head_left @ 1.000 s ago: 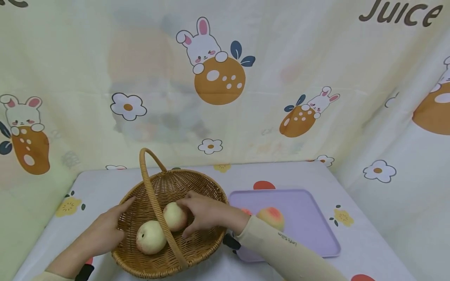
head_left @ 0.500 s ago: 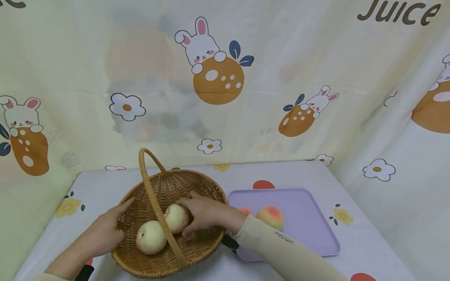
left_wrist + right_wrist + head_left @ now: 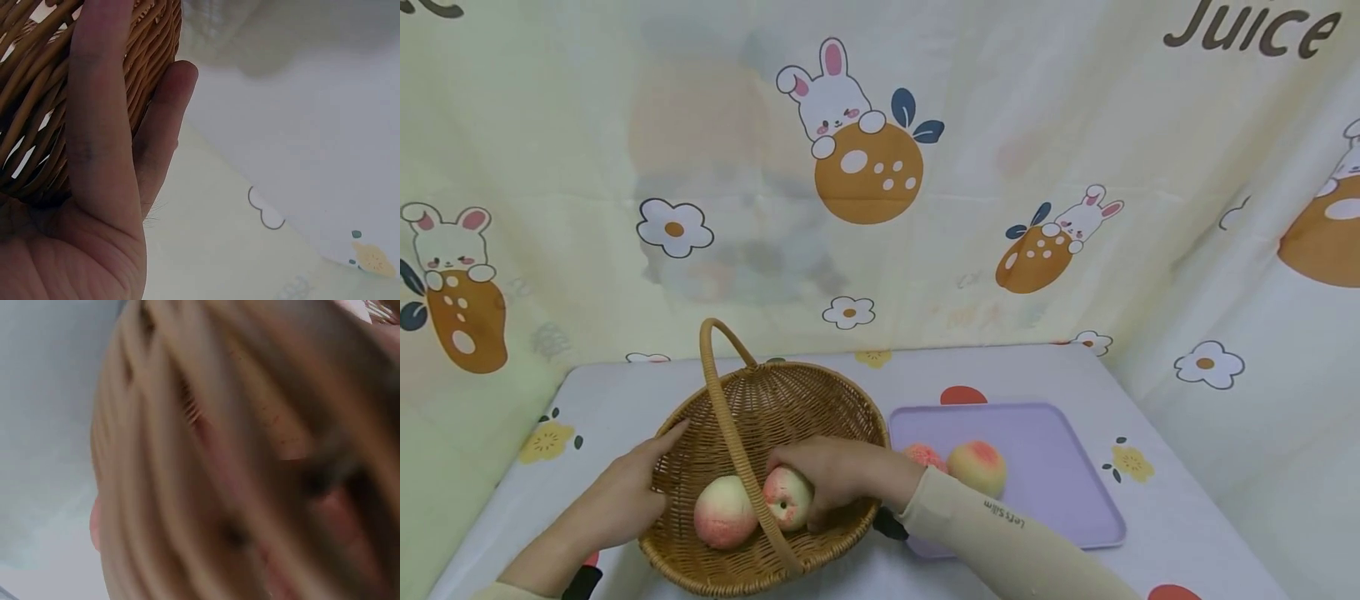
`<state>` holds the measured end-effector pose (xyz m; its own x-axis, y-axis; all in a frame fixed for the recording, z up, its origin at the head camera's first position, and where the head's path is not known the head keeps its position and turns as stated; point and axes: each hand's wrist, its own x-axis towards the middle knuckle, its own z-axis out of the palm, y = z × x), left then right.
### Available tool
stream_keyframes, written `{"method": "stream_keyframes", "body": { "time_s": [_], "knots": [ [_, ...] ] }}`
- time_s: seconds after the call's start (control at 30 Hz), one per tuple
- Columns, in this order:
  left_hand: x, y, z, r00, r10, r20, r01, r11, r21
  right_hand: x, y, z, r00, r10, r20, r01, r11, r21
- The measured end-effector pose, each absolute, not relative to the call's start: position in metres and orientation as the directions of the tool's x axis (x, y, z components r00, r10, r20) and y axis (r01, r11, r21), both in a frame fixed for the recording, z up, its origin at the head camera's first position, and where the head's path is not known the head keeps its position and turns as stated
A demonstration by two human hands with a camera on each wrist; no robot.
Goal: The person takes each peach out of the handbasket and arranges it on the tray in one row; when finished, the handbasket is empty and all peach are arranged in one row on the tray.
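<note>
A brown wicker basket (image 3: 775, 400) with an arched handle (image 3: 727, 417) tilts toward me on the table. My left hand (image 3: 625, 492) grips its left side at the rim; the left wrist view shows fingers along the outer weave (image 3: 153, 75). My right hand (image 3: 842, 475) reaches over the right rim and holds a pale peach with pink blush (image 3: 787, 498), its stem hollow facing up. Left of the handle lies a second peach (image 3: 725, 512), pink on its lower half. In the right wrist view, blurred wicker (image 3: 187, 456) hides most of the right hand.
A lilac tray (image 3: 1060, 500) lies right of the basket, partly under my right forearm. It bears a yellow-pink peach (image 3: 977, 468) and a redder fruit (image 3: 925, 456), half hidden by the sleeve. A printed curtain (image 3: 1000, 125) hangs behind the table.
The right hand has moved slightly down and closed in around its peach. Both peaches in the basket have turned, now showing their pinker sides. The left hand stays put.
</note>
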<state>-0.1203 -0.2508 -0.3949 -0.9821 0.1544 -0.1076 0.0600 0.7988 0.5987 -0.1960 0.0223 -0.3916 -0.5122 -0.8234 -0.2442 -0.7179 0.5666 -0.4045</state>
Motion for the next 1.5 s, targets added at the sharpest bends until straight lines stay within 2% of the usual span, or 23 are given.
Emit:
{"method": "stream_keyframes", "body": {
  "time_s": [0.13,0.2,0.3,0.47,0.73,1.03,1.2,1.5],
  "knots": [
    [-0.12,-0.251,-0.396,-0.982,0.155,-0.107,0.06,0.796,0.603,-0.194,0.025,-0.391,-0.538,-0.822,-0.187,-0.744,0.568,-0.352],
    [-0.12,-0.25,-0.396,-0.982,0.155,-0.109,0.058,0.794,0.605,-0.195,0.028,-0.389,-0.559,-0.817,-0.139,-0.736,0.567,-0.37],
    [-0.12,-0.25,-0.395,-0.981,0.152,-0.117,0.051,0.794,0.605,-0.198,0.034,-0.384,-0.577,-0.815,-0.052,-0.698,0.526,-0.486],
    [-0.121,-0.251,-0.395,-0.98,0.151,-0.126,0.046,0.798,0.601,-0.205,0.046,-0.372,-0.582,-0.807,0.102,-0.611,0.351,-0.71],
    [-0.122,-0.251,-0.395,-0.979,0.142,-0.147,0.026,0.8,0.6,-0.21,0.079,-0.364,-0.665,-0.719,0.202,-0.412,0.127,-0.902],
    [-0.12,-0.252,-0.396,-0.98,0.138,-0.146,0.023,0.8,0.6,-0.209,0.13,-0.365,-0.707,-0.669,0.229,-0.306,-0.003,-0.952],
    [-0.121,-0.252,-0.397,-0.978,0.142,-0.154,0.019,0.792,0.61,-0.203,0.161,-0.366,-0.756,-0.614,0.227,-0.264,-0.032,-0.964],
    [-0.123,-0.252,-0.394,-0.979,0.146,-0.145,0.029,0.795,0.605,-0.194,0.224,-0.374,-0.83,-0.503,0.24,-0.292,0.025,-0.956]
  ]
}}
